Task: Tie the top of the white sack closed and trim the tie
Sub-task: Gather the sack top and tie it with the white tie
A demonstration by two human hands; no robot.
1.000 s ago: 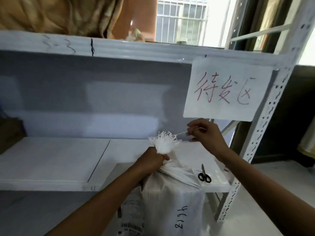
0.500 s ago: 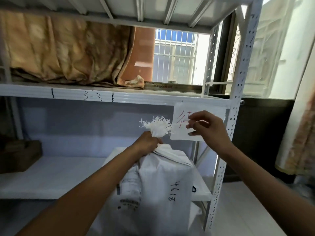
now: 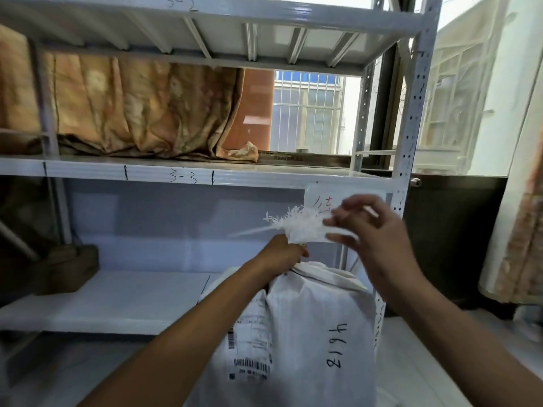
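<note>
A white woven sack (image 3: pixel 308 333) stands upright in front of a white shelf rack, with a barcode label and the handwritten number 4618 on its side. My left hand (image 3: pixel 282 254) is clenched around the sack's gathered neck, and the frayed top (image 3: pixel 296 224) fans out above my fist. A thin white tie (image 3: pixel 252 230) sticks out to the left of the frayed top. My right hand (image 3: pixel 367 227) is at the right of the frayed top, pinching the tie's other end between thumb and fingers. The scissors are out of sight.
The white metal rack (image 3: pixel 176 174) fills the view, its middle shelf marked 3-3. An orange-brown cloth (image 3: pixel 132 110) lies on that shelf. A paper sign (image 3: pixel 346 195) hangs behind my right hand. A brown box (image 3: pixel 67 268) sits on the lower shelf at left. A window is at the right.
The view has tilted upward, so the lower shelf and scissors dropped out of sight. My right hand moved in closer over the frayed top with the tie. The left hand keeps its grip on the neck.
</note>
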